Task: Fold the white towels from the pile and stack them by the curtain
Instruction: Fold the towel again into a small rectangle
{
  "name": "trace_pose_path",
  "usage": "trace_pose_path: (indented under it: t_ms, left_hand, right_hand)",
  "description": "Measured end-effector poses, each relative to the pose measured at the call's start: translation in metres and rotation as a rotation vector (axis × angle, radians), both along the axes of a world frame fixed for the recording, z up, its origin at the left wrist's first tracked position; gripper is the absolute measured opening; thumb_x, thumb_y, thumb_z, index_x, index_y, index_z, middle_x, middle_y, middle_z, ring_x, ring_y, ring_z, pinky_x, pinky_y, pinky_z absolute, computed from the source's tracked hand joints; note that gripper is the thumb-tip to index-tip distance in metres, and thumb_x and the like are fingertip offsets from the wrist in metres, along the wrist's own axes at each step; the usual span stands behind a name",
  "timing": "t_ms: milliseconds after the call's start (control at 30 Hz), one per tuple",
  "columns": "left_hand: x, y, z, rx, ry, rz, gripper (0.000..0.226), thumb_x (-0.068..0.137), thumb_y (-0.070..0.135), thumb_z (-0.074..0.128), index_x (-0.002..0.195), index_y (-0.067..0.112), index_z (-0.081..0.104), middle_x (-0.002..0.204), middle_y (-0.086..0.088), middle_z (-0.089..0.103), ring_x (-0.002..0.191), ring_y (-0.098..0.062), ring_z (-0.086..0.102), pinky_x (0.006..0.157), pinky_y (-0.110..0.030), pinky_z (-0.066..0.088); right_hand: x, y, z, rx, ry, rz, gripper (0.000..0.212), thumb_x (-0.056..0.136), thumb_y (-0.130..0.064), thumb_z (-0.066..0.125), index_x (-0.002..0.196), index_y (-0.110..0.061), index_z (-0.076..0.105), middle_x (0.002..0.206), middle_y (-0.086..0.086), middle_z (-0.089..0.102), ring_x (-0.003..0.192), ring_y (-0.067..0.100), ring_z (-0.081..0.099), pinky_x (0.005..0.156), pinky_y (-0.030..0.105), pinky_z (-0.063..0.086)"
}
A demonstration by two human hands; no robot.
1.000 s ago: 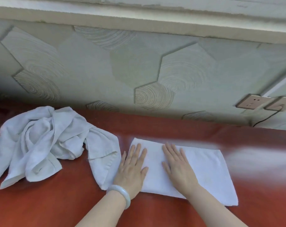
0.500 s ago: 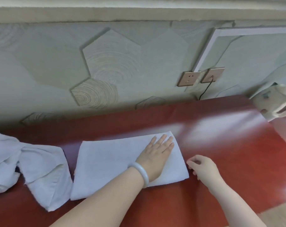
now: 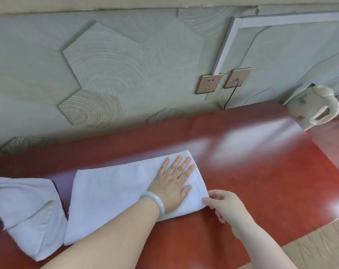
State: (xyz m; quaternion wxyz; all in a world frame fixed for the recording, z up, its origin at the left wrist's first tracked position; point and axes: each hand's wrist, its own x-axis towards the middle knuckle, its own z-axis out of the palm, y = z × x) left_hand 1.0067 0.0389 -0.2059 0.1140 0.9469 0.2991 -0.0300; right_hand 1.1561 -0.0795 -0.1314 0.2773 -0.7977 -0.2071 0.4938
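The towel [image 3: 116, 193] lies on the counter [image 3: 261, 181], long axis left to right. The left grip [image 3: 172, 183] presses flat on its right half; the right grip [image 3: 225, 206] pinches its near right corner.

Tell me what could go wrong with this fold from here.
1. The left hand lies flat on the right end of the towel, just where the right hand seems to pinch the near corner. Lifting that corner may bunch the cloth against it.
2. The pile lies close beside the towel's left edge, so a fold carried leftward could catch it.
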Motion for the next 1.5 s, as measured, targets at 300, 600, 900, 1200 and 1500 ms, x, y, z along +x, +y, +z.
trace_pose_path:
  t_ms: [300,600,900,1200,1500]
  left_hand:
    - [0.001,-0.002,-0.004,0.042,-0.017,0.006,0.067,0.095,0.049,0.018,0.156,0.026,0.006,0.163,0.007,-0.004,0.150,-0.016,-0.010,0.118,-0.045,-0.009]
    - [-0.027,-0.012,0.025,0.051,-0.139,0.306,0.059,0.092,0.019,0.029,0.150,0.005,0.032,0.158,-0.008,0.026,0.147,-0.025,0.024,0.115,-0.045,0.013]
    - [-0.142,-0.013,-0.001,0.063,0.055,0.597,0.060,0.089,0.040,0.034,0.145,0.021,0.044,0.155,-0.003,0.036,0.142,-0.024,0.031,0.110,-0.058,0.020]
    - [-0.202,-0.006,-0.007,0.035,0.007,0.802,0.065,0.097,0.051,0.022,0.152,0.016,0.028,0.160,-0.010,0.021,0.146,-0.034,0.021,0.118,-0.045,0.010]
    - [-0.199,0.000,0.029,-0.250,0.057,0.902,0.078,0.095,0.053,0.030,0.155,0.020,-0.007,0.162,-0.005,-0.014,0.150,-0.028,0.005,0.120,-0.037,0.009]
  right_hand:
    - [0.017,-0.001,-0.012,-0.141,-0.230,0.206,0.043,0.087,-0.033,0.065,0.058,-0.013,0.041,0.049,-0.002,0.039,0.048,0.014,0.030,0.052,0.026,0.024]
    - [-0.052,0.036,-0.011,0.451,-1.067,0.458,0.024,0.085,-0.015,0.058,0.108,-0.012,0.065,0.111,0.005,0.064,0.104,0.025,0.057,0.087,0.034,0.045]
    - [-0.124,0.081,-0.077,0.545,-0.910,1.004,0.056,0.098,-0.039,0.034,0.151,-0.020,0.032,0.156,0.000,0.031,0.145,0.017,0.027,0.115,0.043,0.018]
    - [-0.038,0.073,-0.078,0.286,-1.066,0.789,0.066,0.096,-0.049,0.026,0.152,-0.015,0.028,0.159,0.003,0.025,0.149,0.018,0.013,0.118,0.047,0.014]
    - [-0.030,0.075,-0.062,0.197,-0.788,0.786,0.069,0.095,-0.043,0.045,0.153,-0.021,0.014,0.158,-0.009,0.004,0.149,0.014,0.003,0.120,0.041,0.004]
